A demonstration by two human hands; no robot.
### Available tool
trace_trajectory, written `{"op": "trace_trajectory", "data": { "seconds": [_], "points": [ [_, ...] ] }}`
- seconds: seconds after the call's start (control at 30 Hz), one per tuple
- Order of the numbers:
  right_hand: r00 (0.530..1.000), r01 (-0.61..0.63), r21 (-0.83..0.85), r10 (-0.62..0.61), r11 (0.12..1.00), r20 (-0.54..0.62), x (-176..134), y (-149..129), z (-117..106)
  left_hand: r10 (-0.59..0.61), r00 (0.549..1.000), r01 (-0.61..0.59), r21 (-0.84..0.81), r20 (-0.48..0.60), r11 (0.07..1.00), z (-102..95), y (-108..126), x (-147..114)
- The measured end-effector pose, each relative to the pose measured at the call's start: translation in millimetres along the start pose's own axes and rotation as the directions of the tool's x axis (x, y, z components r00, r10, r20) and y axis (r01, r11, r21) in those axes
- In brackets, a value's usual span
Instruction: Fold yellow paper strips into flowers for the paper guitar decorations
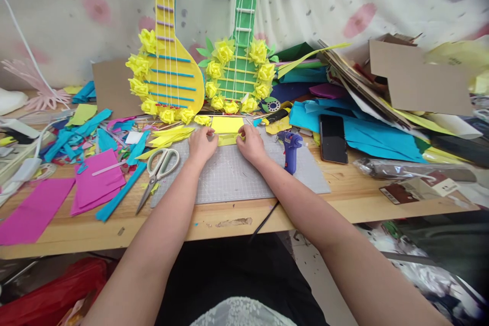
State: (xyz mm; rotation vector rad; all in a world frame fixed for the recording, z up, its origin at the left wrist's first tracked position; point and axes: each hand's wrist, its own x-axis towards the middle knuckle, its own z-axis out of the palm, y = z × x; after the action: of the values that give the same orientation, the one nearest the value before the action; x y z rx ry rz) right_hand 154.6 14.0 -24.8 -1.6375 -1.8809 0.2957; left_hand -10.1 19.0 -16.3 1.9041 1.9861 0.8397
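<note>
Both arms reach forward over a grey cutting mat (229,178). My left hand (203,146) and my right hand (252,143) pinch the two ends of a yellow crepe paper strip (228,139), which spans between them. Just behind it lies a flat yellow paper piece (226,125). Left of my left hand is a pile of yellow paper strips (171,135). A blue glue gun (291,153) stands on the mat to the right of my right hand. White-handled scissors (157,175) rest at the mat's left edge.
Behind the mat lean a yellow paper instrument (179,71) and a green one (240,71), both trimmed with yellow flowers. Pink sheets (97,181) and blue scraps lie left. A phone (333,138), blue paper (378,132) and cardboard (418,76) sit right.
</note>
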Motion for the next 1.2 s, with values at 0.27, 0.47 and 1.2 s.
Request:
{"op": "trace_trajectory", "data": {
  "seconds": [0.27, 0.47, 1.2],
  "points": [
    [0.998, -0.060, -0.072, 0.061, 0.996, 0.004, 12.3, 6.0, 6.4, 0.012, 1.000, -0.015, 0.121, 0.023, 0.993, 10.8, 6.5, 5.4],
    [0.998, -0.041, -0.087, 0.045, 0.995, 0.040, 8.9, 5.6, 6.7, 0.028, 0.998, -0.032, 0.069, 0.058, 0.997, 8.8, 5.3, 3.9],
    [0.993, 0.097, -0.021, -0.095, 0.995, 0.077, 5.5, 8.1, 1.1, 0.328, 0.933, -0.321, -0.068, 0.149, 0.944, 4.1, -0.8, -2.9]
  ]
}}
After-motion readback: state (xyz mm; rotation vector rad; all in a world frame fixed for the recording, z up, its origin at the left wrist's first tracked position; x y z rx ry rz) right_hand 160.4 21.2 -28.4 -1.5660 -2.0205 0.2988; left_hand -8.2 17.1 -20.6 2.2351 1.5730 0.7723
